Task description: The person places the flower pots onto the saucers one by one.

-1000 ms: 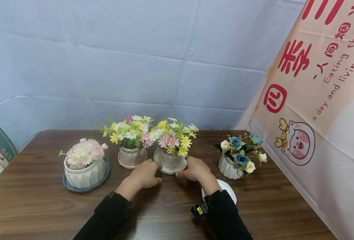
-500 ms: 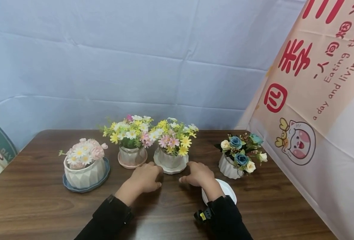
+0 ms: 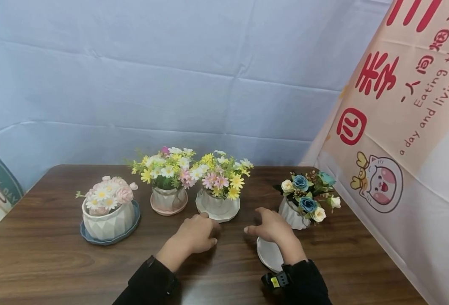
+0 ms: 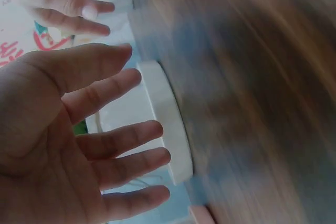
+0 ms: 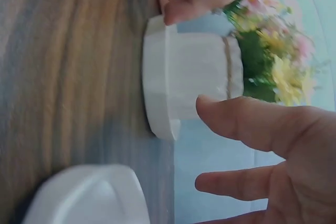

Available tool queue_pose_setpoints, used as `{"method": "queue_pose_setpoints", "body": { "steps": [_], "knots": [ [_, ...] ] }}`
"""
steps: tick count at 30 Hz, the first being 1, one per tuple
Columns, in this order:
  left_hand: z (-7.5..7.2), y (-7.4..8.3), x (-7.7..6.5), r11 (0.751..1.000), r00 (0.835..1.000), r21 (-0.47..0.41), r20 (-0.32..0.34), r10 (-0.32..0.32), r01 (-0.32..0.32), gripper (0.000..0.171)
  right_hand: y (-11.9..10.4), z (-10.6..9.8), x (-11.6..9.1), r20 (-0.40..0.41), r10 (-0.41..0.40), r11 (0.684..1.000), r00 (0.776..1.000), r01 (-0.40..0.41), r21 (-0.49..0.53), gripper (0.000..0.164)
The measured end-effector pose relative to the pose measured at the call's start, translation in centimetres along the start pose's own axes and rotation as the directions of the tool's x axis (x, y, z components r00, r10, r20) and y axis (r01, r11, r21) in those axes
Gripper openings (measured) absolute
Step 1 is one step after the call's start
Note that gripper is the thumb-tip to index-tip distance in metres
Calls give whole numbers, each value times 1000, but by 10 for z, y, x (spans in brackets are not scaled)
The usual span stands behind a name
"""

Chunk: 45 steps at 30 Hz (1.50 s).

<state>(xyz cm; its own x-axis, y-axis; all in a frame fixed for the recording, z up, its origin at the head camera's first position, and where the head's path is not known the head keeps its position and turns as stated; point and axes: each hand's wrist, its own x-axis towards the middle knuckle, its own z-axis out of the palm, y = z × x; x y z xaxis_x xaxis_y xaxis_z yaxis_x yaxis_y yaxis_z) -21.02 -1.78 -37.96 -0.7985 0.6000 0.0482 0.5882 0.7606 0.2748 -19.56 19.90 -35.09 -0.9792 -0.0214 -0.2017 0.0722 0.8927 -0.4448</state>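
A white flower pot (image 3: 217,204) with yellow, pink and white daisies stands on a white scalloped saucer (image 3: 228,216) at the middle of the table. My left hand (image 3: 196,234) hovers just in front of that saucer with its fingers extended, as the left wrist view shows. To the right, my right hand (image 3: 273,228) has its fingers spread and holds nothing. It is over the far edge of a second white saucer (image 3: 269,254), which bears no pot. Behind it stands a fluted white pot (image 3: 293,214) with blue and cream roses, directly on the wood.
Left of centre, a similar daisy pot (image 3: 167,197) sits on a pink saucer (image 3: 180,208). At the far left a faceted white pot (image 3: 110,222) of pale flowers rests on a blue saucer (image 3: 136,218). A printed cloth (image 3: 395,140) hangs along the table's right side.
Both hands have come away from the middle pot's saucer. The right hand has moved right, over the bare white saucer; the left has moved slightly right and nearer. The pots stay in place.
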Motion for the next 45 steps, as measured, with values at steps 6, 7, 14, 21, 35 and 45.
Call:
{"method": "queue_pose_setpoints", "body": {
  "steps": [6, 7, 14, 21, 35, 45],
  "knots": [
    [3, 14, 3, 998, 1000, -61, 2, 11, -11, 22, 16, -12, -5, 6, 33, 997, 999, -33, 65, 72],
    [3, 15, 3, 998, 1000, -67, 1, 13, -13, 22, 18, -13, -5, 2, 34, 997, 999, -34, 67, 72],
    [3, 23, 4, 990, 999, -136, 4, 35, -34, 24, 32, -24, -10, -18, 29, 994, 999, -27, 106, 72],
    [6, 30, 8, 968, 999, -250, 0, 33, -32, 25, 41, -33, -14, -13, 70, 979, 997, -66, 194, 76],
    [18, 41, 14, 899, 997, -436, -32, -64, 44, 21, 61, -50, -19, -21, 150, 969, 988, -143, 204, 69],
    [22, 49, 21, 862, 994, -500, -25, -109, 82, 19, 74, -54, -20, -33, 198, 972, 980, -192, 135, 66]
  ]
}}
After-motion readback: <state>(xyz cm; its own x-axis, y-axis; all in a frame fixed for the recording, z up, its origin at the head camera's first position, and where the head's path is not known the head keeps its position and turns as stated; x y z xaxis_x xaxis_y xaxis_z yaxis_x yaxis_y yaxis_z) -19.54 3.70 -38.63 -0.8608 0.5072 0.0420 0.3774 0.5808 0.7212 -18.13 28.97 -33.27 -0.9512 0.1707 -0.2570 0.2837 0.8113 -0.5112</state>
